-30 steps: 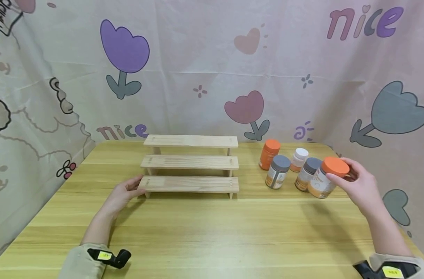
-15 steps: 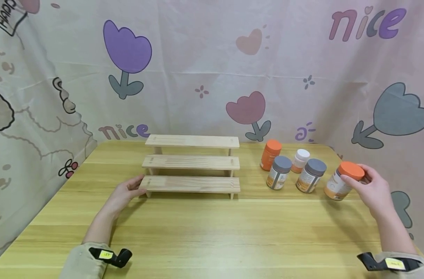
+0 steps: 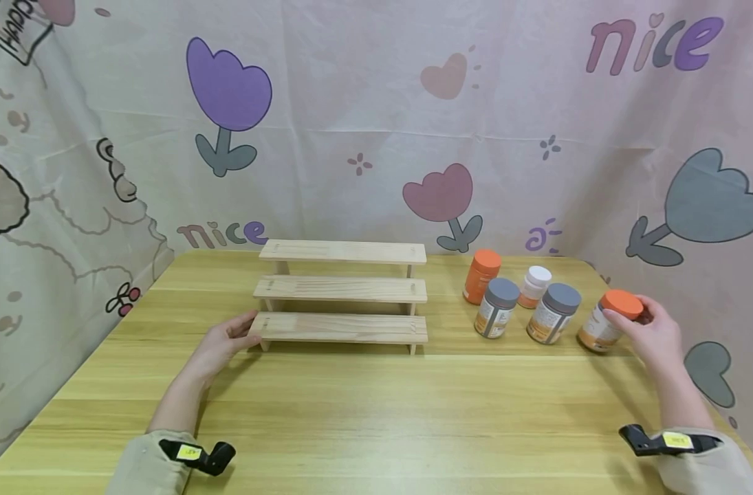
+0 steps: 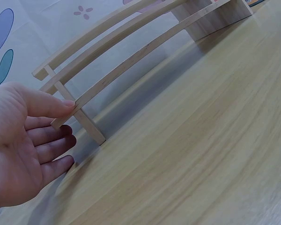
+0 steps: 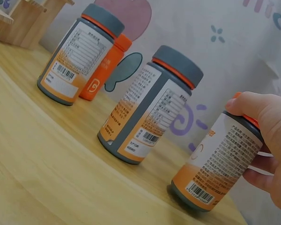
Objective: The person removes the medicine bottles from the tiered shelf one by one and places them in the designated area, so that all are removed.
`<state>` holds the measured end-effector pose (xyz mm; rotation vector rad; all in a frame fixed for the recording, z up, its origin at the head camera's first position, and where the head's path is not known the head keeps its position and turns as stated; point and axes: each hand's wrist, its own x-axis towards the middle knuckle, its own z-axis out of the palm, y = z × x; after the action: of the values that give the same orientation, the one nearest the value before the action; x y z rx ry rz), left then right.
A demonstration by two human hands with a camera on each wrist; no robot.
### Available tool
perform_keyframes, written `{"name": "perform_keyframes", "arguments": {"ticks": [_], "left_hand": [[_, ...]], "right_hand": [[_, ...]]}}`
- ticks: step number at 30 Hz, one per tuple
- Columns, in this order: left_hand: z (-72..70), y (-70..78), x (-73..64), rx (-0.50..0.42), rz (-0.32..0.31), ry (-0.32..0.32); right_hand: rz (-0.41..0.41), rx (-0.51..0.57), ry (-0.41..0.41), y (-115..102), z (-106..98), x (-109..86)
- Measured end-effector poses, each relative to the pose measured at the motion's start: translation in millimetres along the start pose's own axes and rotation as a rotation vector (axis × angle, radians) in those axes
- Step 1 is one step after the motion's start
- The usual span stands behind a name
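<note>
A three-tier wooden display stand stands on the table. My left hand pinches the left end of its lowest board, thumb on the board's edge, seen closely in the left wrist view. At the right, my right hand grips a supplement bottle by its orange lid. The bottle is upright, its base at the tabletop. To its left stand two grey-lidded bottles. Behind them are an orange bottle and a small white-capped bottle, the latter not visible in the right wrist view.
The wooden table reaches back to a printed cloth backdrop. The cloth also hangs along the left and right sides. The bottle in my right hand is near the table's right edge.
My right hand has carried the orange-lidded bottle right, away from the grey-lidded one, and lowered it slightly to the tabletop. My left hand stays on the stand.
</note>
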<state>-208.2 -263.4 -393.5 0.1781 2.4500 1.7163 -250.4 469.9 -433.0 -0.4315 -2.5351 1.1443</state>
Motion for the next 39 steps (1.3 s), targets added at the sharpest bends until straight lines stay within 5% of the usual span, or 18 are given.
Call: {"name": "perform_keyframes", "arguments": {"ticks": [30,34,39], "left_hand": [[0.9,1.5,1.8,-0.001,0.015,0.002],[-1.2,2.5,1.9,0.005,0.023,0.024],[-5.9,6.0,-1.2,0.017,0.031,0.053]], "right_hand": [[0.031,0.041,0.024,-14,-3,-2.6],[0.015,0.023,0.065,-30,-11,-10.8],[0.004,0.034,0.073,-92,-21,-46.1]]}}
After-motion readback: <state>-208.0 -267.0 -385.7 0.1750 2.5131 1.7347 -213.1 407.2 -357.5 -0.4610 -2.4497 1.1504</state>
